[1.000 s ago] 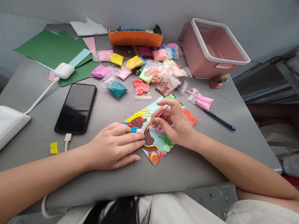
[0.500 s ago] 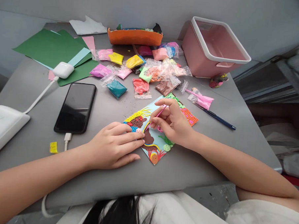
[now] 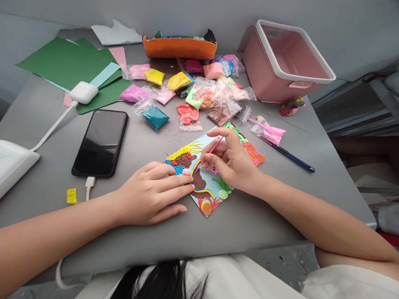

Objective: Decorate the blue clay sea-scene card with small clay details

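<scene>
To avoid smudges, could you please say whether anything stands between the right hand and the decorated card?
Nothing visible, except the thin pink tool that the right hand holds, slanting down over the decorated card.

Free tabletop (image 3: 147,145) runs from phone (image 3: 99,143) to card (image 3: 210,180), hemmed by left grip (image 3: 153,193) and coloured packets (image 3: 155,117).

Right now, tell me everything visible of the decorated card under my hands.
The card lies flat on the table, one corner toward you. Its light-blue face bears clay-like relief: brown shapes, yellow, blue, green and orange patches, red strands near that corner. Your left hand touches its left edge; your right hand, holding a pink stick, partly hides it.
</scene>
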